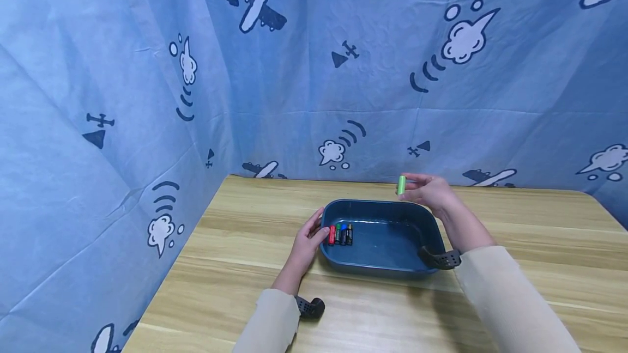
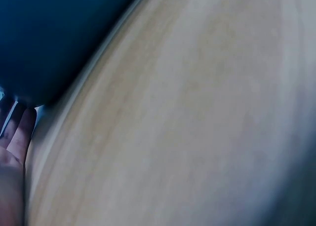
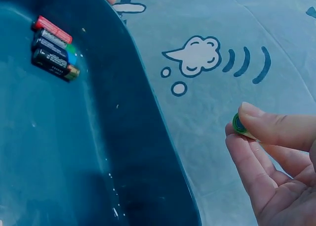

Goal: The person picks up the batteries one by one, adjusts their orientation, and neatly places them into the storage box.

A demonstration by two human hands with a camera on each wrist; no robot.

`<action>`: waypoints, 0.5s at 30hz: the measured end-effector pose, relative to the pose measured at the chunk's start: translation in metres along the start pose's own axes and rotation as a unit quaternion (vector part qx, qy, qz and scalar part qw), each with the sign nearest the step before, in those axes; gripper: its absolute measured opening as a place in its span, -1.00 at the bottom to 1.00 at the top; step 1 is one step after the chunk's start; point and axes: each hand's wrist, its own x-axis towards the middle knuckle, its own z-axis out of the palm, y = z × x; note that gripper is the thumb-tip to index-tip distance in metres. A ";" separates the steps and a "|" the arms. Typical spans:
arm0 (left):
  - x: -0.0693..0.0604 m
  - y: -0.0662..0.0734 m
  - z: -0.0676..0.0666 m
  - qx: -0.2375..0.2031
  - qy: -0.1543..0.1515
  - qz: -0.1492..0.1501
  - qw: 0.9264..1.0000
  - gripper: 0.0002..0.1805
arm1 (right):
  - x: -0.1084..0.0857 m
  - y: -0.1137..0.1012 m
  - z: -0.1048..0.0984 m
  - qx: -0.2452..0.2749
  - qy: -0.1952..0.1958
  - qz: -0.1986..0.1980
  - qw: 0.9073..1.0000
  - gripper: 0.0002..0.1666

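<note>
A dark blue plastic basin point(image 1: 385, 244) stands on the table. My left hand point(image 1: 305, 243) grips its left end, with the thumb at the rim and the fingers along the outside. Inside at that end, a row of batteries lies side by side: a red battery point(image 1: 332, 235), a green-topped one point(image 1: 338, 234), a blue one point(image 1: 344, 235) and a black one point(image 1: 350, 235). Above the far rim, toward the right, my right hand point(image 1: 433, 194) pinches a light green battery point(image 1: 402, 184) between thumb and fingers. The right wrist view shows that battery's round end point(image 3: 239, 124).
The wooden table point(image 1: 235, 244) extends on both sides of the basin. Behind it and to the left hangs a blue cloth point(image 1: 294, 86) printed with planes and clouds. Each wrist wears a black strap, the right one point(image 1: 439, 259) over the basin's right end.
</note>
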 end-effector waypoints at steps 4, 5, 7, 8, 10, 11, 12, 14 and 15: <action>0.000 0.000 0.000 -0.002 0.003 -0.007 1.000 -0.43 | 0.000 0.000 0.003 0.006 -0.010 0.000 1.000 -0.19; 0.000 0.000 0.000 -0.002 0.004 -0.009 1.000 -0.43 | 0.001 0.000 0.004 0.006 -0.012 0.001 1.000 -0.21; -0.001 -0.001 0.000 -0.002 0.005 -0.008 1.000 -0.44 | 0.001 0.000 0.005 0.005 -0.017 -0.001 1.000 -0.21; -0.001 -0.001 0.000 -0.001 0.005 -0.007 1.000 -0.43 | 0.001 0.000 0.006 0.003 -0.020 -0.002 1.000 -0.21; -0.001 -0.001 0.000 0.000 0.005 -0.006 1.000 -0.43 | 0.001 -0.001 0.007 -0.005 -0.025 -0.004 1.000 -0.21; -0.001 -0.001 0.000 0.000 0.005 -0.005 1.000 -0.43 | 0.001 -0.001 0.008 -0.007 -0.027 -0.004 1.000 -0.21; -0.001 -0.001 0.000 0.001 0.004 -0.003 1.000 -0.43 | 0.001 -0.002 0.009 -0.008 -0.028 -0.003 1.000 -0.20; -0.001 0.000 0.000 0.002 0.003 -0.002 1.000 -0.43 | 0.002 -0.002 0.012 -0.008 -0.030 -0.004 1.000 -0.21; -0.001 0.000 0.000 0.003 0.002 0.000 1.000 -0.43 | 0.002 -0.003 0.013 -0.008 -0.031 -0.003 0.999 -0.21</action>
